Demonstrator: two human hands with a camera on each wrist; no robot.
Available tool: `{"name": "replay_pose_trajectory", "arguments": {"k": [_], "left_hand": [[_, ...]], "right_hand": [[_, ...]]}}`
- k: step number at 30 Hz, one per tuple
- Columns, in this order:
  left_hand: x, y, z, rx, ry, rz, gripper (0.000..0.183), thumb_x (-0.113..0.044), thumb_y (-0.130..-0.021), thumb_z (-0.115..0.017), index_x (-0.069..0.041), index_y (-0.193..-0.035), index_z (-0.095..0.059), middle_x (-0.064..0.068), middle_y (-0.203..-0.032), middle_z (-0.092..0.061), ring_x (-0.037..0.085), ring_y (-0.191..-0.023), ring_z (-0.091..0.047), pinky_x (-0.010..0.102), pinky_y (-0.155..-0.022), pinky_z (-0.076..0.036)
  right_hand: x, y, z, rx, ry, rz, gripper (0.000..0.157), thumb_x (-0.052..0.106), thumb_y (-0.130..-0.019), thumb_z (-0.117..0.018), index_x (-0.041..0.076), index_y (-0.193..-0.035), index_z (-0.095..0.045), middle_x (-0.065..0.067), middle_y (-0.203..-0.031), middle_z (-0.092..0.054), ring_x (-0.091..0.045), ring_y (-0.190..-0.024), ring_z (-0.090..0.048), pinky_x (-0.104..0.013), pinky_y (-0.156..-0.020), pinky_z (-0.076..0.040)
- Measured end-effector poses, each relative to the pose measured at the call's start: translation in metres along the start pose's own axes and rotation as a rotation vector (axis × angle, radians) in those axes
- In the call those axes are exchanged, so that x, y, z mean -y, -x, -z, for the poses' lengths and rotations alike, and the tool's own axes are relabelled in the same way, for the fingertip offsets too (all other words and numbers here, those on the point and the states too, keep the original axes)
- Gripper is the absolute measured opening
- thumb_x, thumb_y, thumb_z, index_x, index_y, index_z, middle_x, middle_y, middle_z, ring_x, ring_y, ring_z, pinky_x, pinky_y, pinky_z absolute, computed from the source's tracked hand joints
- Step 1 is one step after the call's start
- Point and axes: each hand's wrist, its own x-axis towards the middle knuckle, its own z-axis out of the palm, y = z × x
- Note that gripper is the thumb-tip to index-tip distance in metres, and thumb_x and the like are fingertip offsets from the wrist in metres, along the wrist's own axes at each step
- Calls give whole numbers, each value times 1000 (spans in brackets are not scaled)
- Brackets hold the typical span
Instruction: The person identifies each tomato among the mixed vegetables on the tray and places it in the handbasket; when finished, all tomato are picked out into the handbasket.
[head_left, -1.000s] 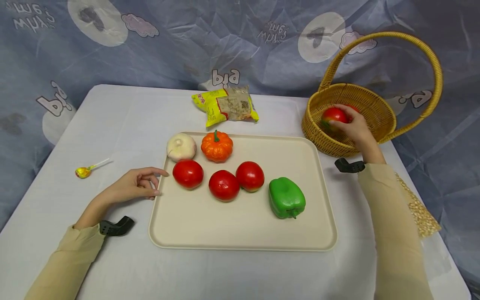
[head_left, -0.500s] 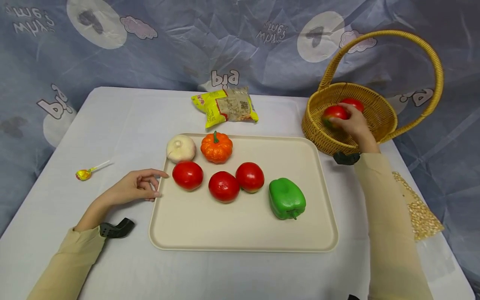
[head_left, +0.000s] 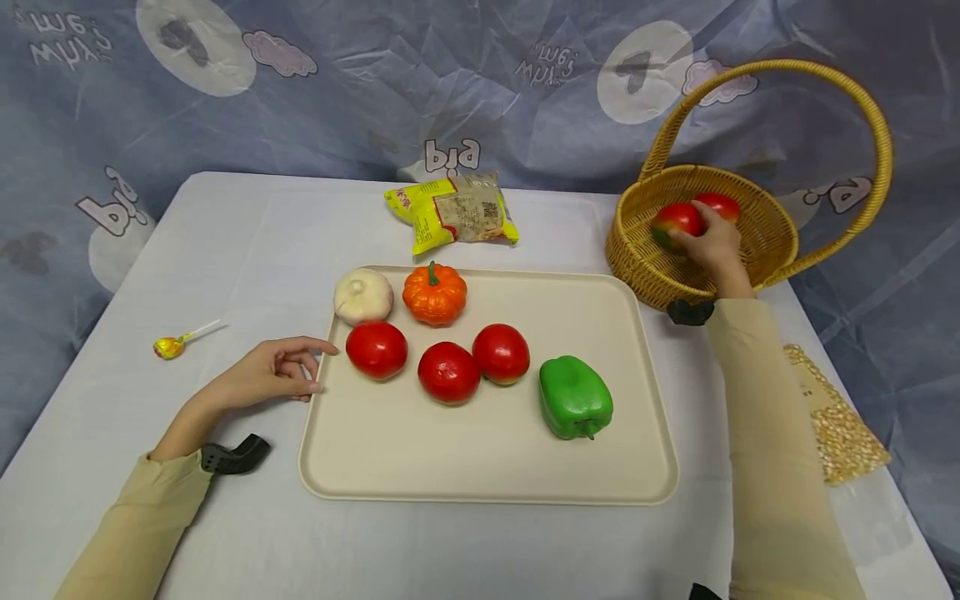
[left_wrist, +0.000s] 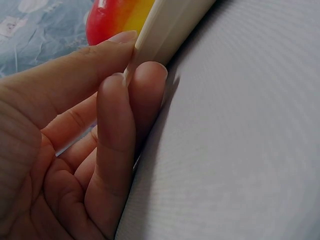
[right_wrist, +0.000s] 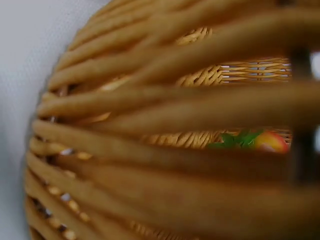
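My left hand (head_left: 266,371) pinches the left rim of the beige tray (head_left: 480,467); the left wrist view shows the rim (left_wrist: 150,37) between thumb and fingers. Inside the wicker basket (head_left: 637,267) at the back right, my right hand (head_left: 718,248) grips a red-and-yellow fruit (head_left: 675,218) with some green on its lower side. Another red fruit (head_left: 722,206) lies just behind the fingers. Wicker strands fill most of the right wrist view; through a gap show green leaves (right_wrist: 240,139) and part of a red-and-yellow fruit (right_wrist: 272,142). The right hand itself is hidden there.
On the tray sit a white garlic bulb (head_left: 363,296), an orange pumpkin (head_left: 435,296), several red fruits (head_left: 448,373) and a green bell pepper (head_left: 576,398). A yellow snack bag (head_left: 453,212) lies behind it, a lollipop (head_left: 171,347) left, a bag of yellow kernels (head_left: 847,437) right.
My right hand and the fruit it holds have shifted a little to the right inside the basket, and the second fruit there shows more. The left hand stays on the tray rim.
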Motion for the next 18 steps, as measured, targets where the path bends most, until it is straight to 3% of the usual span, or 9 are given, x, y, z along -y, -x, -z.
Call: {"name": "replay_pose_trajectory", "arguments": {"k": [4, 14, 18], "left_hand": [[0, 0, -1, 0, -3, -10, 53, -7, -82, -70, 10, -126, -45, 9, -81, -61, 7, -58, -61, 24, -58, -54], [1, -1, 0, -2, -3, 11, 52, -2, -81, -69, 7, -127, -46, -1, -81, -62, 8, -59, -63, 27, -59, -56], [0, -1, 0, -4, -4, 8, 52, -4, -82, -70, 8, -126, -46, 2, -82, -62, 8, -59, -63, 26, -59, -55]], "right_hand": [[-2, 2, 0, 10, 23, -2, 71, 33, -93, -52, 17, -151, -14, -28, -153, -15, -54, -138, -9, -64, -113, -13], [2, 18, 4, 26, 109, 88, 77, 29, -91, -57, 9, -150, -12, -34, -149, -19, -56, -135, -16, -66, -110, -14], [6, 28, 6, 10, 115, 131, 77, 28, -91, -59, 6, -150, -15, -36, -145, -24, -56, -131, -21, -65, -108, -17]]}}
